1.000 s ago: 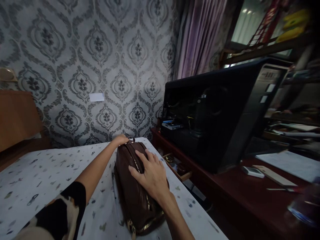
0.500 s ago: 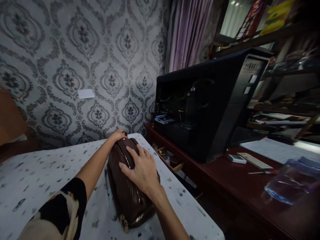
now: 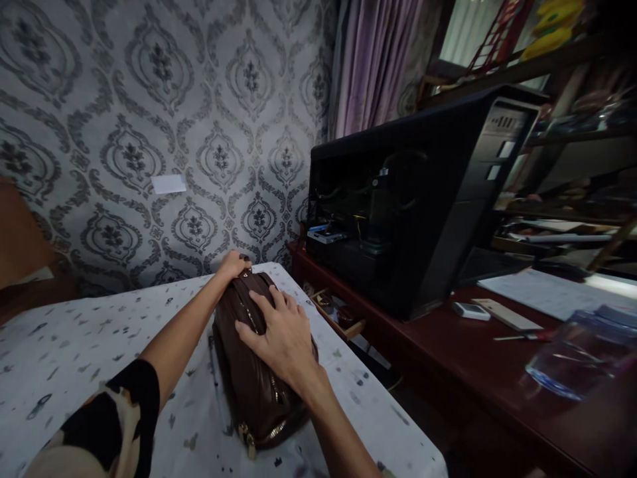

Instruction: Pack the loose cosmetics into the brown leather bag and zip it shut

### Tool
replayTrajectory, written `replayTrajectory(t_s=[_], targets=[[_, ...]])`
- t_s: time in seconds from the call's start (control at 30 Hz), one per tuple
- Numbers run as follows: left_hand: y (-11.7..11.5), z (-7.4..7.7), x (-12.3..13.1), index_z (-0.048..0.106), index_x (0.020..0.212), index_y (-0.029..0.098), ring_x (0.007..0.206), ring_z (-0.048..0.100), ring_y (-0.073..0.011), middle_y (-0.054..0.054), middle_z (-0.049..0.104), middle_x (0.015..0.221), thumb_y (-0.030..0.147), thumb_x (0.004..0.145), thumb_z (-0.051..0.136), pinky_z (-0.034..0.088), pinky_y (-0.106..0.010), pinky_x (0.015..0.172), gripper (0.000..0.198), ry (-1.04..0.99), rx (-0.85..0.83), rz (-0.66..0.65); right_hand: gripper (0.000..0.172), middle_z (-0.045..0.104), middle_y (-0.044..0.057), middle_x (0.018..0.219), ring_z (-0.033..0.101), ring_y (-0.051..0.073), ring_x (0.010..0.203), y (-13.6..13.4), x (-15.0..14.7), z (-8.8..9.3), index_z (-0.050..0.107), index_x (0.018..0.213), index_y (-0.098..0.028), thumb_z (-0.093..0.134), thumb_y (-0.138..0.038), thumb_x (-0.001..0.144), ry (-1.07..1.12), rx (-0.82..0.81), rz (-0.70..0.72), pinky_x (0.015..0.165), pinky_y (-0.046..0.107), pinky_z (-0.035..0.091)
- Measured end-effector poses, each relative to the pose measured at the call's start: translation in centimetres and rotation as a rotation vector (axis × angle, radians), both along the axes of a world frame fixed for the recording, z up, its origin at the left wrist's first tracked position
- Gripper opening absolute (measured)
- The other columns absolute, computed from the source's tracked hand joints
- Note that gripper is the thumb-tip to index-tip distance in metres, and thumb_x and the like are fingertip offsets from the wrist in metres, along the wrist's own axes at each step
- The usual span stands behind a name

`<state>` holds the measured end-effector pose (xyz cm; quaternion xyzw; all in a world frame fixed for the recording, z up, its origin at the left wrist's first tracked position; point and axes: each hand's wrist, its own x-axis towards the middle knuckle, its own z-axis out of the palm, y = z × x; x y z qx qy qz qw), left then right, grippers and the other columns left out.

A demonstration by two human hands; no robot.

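Observation:
A dark brown leather bag (image 3: 243, 372) with gold zippers lies on the white patterned cloth (image 3: 99, 345). At its far end, my left hand (image 3: 233, 264) has its fingers closed on a small loop or strap of the bag. My right hand (image 3: 283, 332) rests on the bag's upper side near the zipper, its thumb and fingers spread. Gold zipper pulls hang at the bag's near end.
A black computer case (image 3: 398, 212) stands on the dark red desk (image 3: 448, 358) to the right. A clear plastic container (image 3: 577, 358), papers (image 3: 537, 292) and a screwdriver (image 3: 527, 337) lie nearer. Below the case, a small drawer (image 3: 354, 330) is pulled out. A cardboard box (image 3: 22, 232) is at far left.
My left hand has risen slightly, lifting the loop at the bag's far end a little. My right hand stays in nearly the same place on the bag.

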<state>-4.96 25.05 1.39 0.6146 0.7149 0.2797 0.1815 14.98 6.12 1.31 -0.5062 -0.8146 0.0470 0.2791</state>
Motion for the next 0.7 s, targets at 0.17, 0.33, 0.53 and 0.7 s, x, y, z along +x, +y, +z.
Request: replayTrajectory(t_s=[0.17,0.33,0.53,0.7], targets=[[-0.8,0.1,0.4,0.06,0.125,0.016,0.108,0.064,-0.0255,-0.009,0.062,0.126,0.037,0.096,0.063,0.057,-0.045,0.09,0.037,-0.08,0.063,-0.043,0.059,0.05,0.015,0.15,0.047,0.038,0.136,0.0,0.0,-0.2,0.058,0.142,-0.029,0.061,-0.058,0.089,0.002,0.009,-0.002,0.108,0.055,0.04],[-0.9,0.3,0.4,0.06,0.125,0.016,0.106,0.065,-0.0243,-0.009,0.063,0.125,0.037,0.096,0.063,0.057,-0.044,0.089,0.036,-0.14,0.04,-0.101,0.06,0.049,0.015,0.151,0.046,0.037,0.137,0.0,0.0,-0.2,0.057,0.142,-0.029,0.06,-0.058,0.09,0.002,0.011,-0.005,0.108,0.053,0.04],[-2.1,0.6,-1.8,0.062,0.117,0.015,0.093,0.067,-0.019,-0.007,0.067,0.112,0.038,0.097,0.061,0.058,-0.038,0.081,0.031,-0.125,-0.015,-0.088,0.061,0.048,0.014,0.152,0.046,0.037,0.137,0.1,0.0,-0.1,0.056,0.143,-0.03,0.062,-0.058,0.089,0.0,-0.016,-0.011,0.108,0.053,0.04],[-3.9,0.6,-3.8,0.067,0.082,0.014,0.062,0.06,-0.0152,0.0,0.063,0.067,0.043,0.084,0.073,0.047,-0.024,0.053,0.03,-0.128,-0.022,-0.068,0.058,0.049,0.014,0.151,0.047,0.037,0.135,0.1,0.0,-0.4,0.057,0.143,-0.029,0.058,-0.057,0.092,-0.011,0.022,-0.001,0.108,0.053,0.041]])
